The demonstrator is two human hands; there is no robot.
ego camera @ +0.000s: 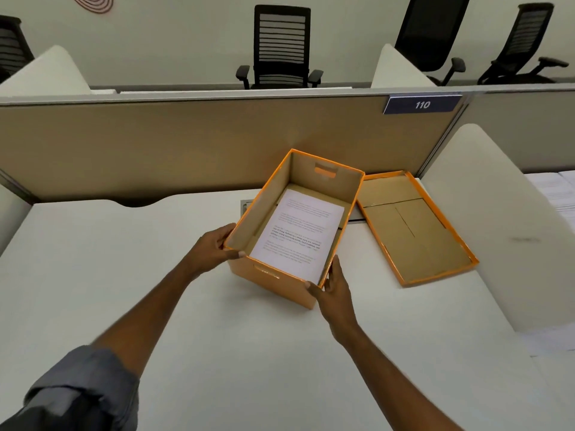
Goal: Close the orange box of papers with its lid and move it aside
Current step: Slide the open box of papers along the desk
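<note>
Orange box, open, stiff cardboard, papers inside; I judge it light. Left hand, right hand: each grip clasps 1 near corner. Lid alongside on tabletop.

The print on the papers in my orange box is blurring too small to read. My left hand is hiding its fingertips behind the box's near left corner, and my right hand is covering the near right corner. The lid is tucking its left edge behind the box wall. The picture's bottom edge is cutting off both my forearms.
</note>
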